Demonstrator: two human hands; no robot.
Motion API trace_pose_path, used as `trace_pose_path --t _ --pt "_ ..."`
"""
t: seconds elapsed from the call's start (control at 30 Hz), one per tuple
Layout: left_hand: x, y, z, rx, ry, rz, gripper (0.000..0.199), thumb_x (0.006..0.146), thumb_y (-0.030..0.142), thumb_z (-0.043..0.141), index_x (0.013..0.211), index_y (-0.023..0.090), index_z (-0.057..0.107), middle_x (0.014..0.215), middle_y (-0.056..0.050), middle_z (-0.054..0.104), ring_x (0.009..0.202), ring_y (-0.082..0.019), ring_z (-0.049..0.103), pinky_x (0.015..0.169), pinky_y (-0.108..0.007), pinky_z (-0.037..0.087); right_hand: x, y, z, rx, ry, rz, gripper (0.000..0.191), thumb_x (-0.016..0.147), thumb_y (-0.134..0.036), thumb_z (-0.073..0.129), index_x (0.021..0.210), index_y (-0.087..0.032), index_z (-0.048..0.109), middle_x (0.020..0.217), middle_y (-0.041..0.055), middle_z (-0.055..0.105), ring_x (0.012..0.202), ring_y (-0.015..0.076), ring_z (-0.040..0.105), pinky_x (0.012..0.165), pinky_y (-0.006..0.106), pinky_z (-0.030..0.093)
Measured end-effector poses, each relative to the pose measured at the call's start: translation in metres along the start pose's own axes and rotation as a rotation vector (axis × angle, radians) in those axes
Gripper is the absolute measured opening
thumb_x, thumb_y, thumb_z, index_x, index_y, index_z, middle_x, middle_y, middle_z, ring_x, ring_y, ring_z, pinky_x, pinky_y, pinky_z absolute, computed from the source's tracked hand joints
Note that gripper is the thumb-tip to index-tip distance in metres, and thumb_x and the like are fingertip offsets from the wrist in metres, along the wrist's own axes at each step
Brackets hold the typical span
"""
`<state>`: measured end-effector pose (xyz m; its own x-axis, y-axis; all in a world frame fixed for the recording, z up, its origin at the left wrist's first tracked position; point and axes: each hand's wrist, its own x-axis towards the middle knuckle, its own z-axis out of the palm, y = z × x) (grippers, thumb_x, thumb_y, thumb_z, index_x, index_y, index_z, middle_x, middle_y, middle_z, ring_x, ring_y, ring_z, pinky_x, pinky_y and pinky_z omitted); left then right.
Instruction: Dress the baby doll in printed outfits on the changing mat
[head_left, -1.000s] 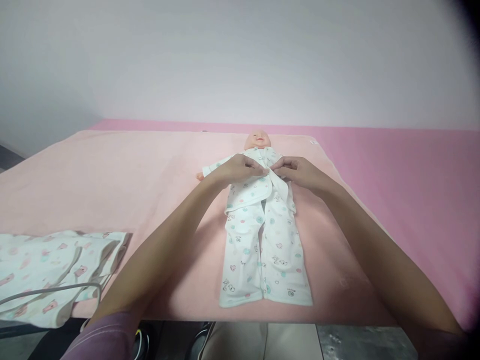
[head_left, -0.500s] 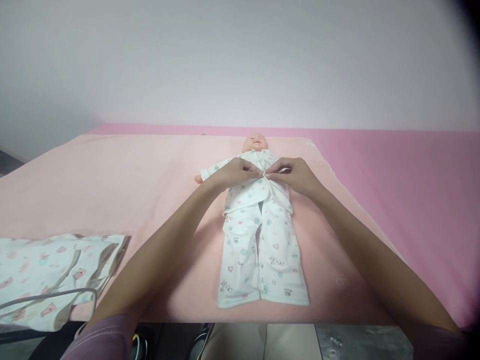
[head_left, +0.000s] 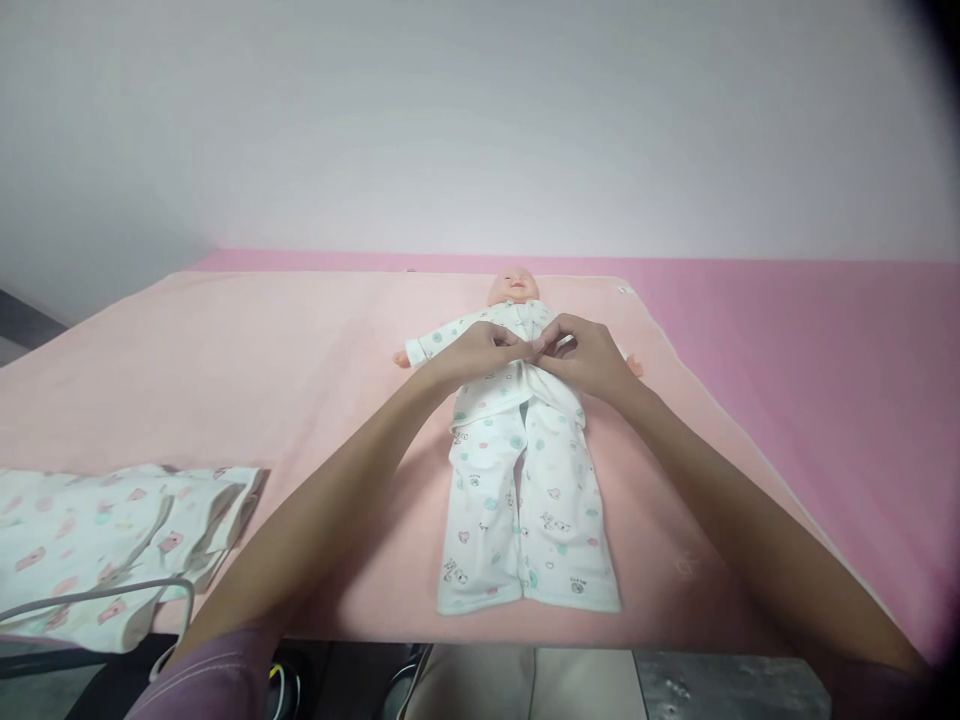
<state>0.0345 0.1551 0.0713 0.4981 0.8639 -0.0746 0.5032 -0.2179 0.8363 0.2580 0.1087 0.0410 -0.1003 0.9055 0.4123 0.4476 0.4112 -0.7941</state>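
A baby doll [head_left: 514,286] lies on its back, dressed in a white printed jacket [head_left: 491,395] and matching trousers [head_left: 484,500]. Over the doll's belly my left hand [head_left: 487,350] and my right hand [head_left: 581,352] meet, fingertips touching. Each pinches the jacket's front edge, one from either side. Whatever fastener sits between the fingertips is hidden by them. The doll's sleeves stretch out to both sides, and its small hands show beyond my wrists.
A pink blanket [head_left: 300,360] covers the surface under the doll, over a brighter pink sheet [head_left: 787,380] at the right. Folded printed cloth [head_left: 82,540] lies at the left front, with a grey cable [head_left: 97,592] across it. A pale wall [head_left: 480,120] rises behind.
Both hands stay at the jacket front; their fingertips have come closer together and now cover the edge. The view has shifted slightly, and the doll's far-right hand has come into sight.
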Motion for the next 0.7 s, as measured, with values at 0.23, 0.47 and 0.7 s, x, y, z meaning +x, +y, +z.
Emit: trace_pose_path --t 0.23,0.47,0.7 --pt "0.001 -0.004 0.005 -0.063 0.020 0.014 0.042 0.087 0.057 0.084 0.076 0.021 0.067 0.067 0.002 0.041 0.059 -0.011 0.034 0.061 -0.032 0.023 0.000 0.005 -0.004 -0.017 -0.102 0.066 0.040 0.086 -0.059 0.091 0.094 -0.025 0.070 0.088 0.0013 0.072 0.078 0.0181 0.062 0.076 0.034 0.053" --pt "0.003 -0.006 0.004 -0.096 0.006 0.038 0.052 0.086 0.057 0.086 0.068 0.022 0.052 0.066 0.003 0.036 0.058 -0.011 0.030 0.062 -0.033 0.020 0.000 0.004 -0.007 -0.046 -0.185 0.015 0.038 0.107 -0.061 0.063 0.092 -0.026 0.067 0.092 0.0023 0.066 0.083 0.0201 0.055 0.076 0.033 0.044" --pt "0.004 -0.007 0.002 -0.121 -0.029 0.053 0.040 0.090 0.053 0.083 0.081 0.022 0.059 0.074 0.002 0.042 0.063 -0.012 0.037 0.063 -0.031 0.025 -0.002 0.013 -0.004 0.111 -0.220 0.049 0.039 0.108 -0.064 0.062 0.098 -0.026 0.063 0.092 -0.0004 0.058 0.084 0.0188 0.051 0.079 0.031 0.043"
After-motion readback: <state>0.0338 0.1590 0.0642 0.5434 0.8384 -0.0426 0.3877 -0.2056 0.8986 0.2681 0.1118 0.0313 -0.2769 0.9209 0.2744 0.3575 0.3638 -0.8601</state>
